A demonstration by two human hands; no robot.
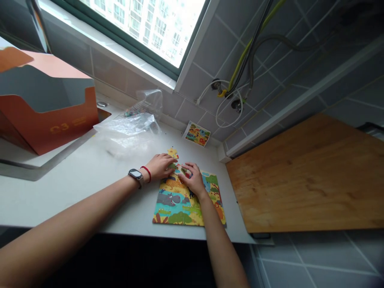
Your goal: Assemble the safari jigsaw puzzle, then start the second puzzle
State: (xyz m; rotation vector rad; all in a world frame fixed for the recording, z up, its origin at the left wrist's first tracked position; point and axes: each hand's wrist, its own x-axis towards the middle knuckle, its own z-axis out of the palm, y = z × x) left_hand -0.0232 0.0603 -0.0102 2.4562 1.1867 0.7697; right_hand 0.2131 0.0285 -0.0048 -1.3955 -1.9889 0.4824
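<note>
A colourful jigsaw puzzle (pixel 180 218) of jungle animals, with a hippo and crocodiles, lies partly assembled on the white counter. My left hand (pixel 162 166) is at its upper left edge, fingers bent and closed over a greenish puzzle piece mostly hidden under them. Over the upper middle of the puzzle, my right hand (pixel 194 180) curls its thumb and fingers around a small piece with red and green on it. Just beyond my left fingertips is a yellow puzzle piece (pixel 172 152). My left wrist wears a smartwatch (pixel 135 173) and a red cord.
A small reference picture card (pixel 197 133) leans at the tiled wall. Crumpled clear plastic bags (pixel 132 124) lie to the left, near an open orange box (pixel 60 120). A wooden board (pixel 309 176) stands on the right. Cables (pixel 249 52) hang by the window.
</note>
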